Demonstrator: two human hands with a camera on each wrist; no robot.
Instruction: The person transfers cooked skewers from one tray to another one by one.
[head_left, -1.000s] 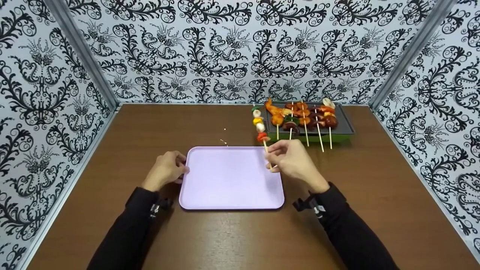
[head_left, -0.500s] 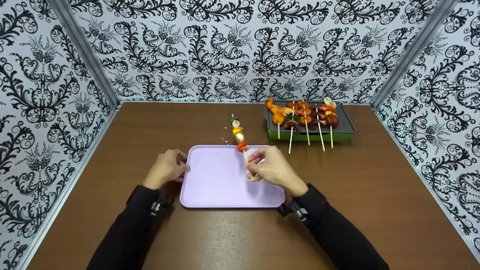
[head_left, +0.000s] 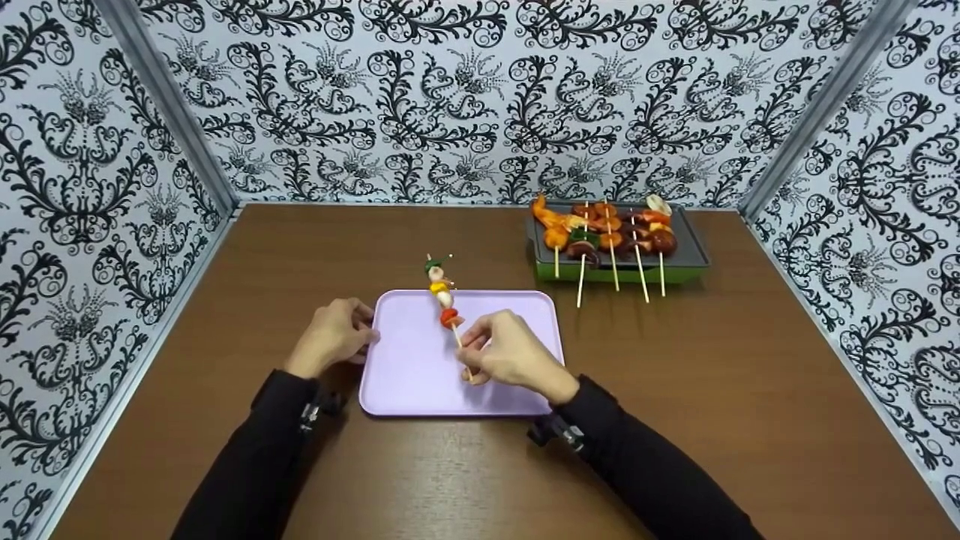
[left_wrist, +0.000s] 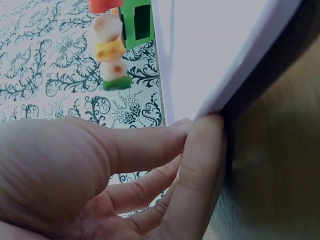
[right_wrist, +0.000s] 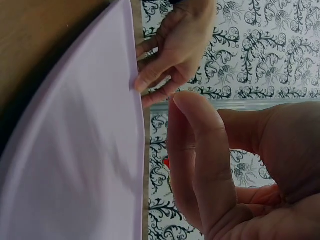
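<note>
Near the middle of the head view lies a lilac rectangular tray [head_left: 405, 375]. My left hand [head_left: 335, 335] pinches its left rim between thumb and index finger, plain in the left wrist view. Over the tray, my right hand [head_left: 511, 351] holds a food skewer [head_left: 450, 318] by the lower part of its wooden stick. Red, white, yellow and green pieces are threaded on it, and the green end points away past the tray's far rim. In the right wrist view, the fingers [right_wrist: 212, 150] hide most of the skewer, and its shadow falls on the tray.
A green tabletop grill [head_left: 622, 274] with a dark grey top stands at the back right. Several skewers [head_left: 611, 240] lie on it, sticks jutting toward the front. Patterned panels [head_left: 480, 97] wall the brown table [head_left: 465, 480] at the back and both sides.
My right hand has carried the skewer left and toward me, from beside the grill to over the tray. My left hand has stayed on the tray's left rim.
</note>
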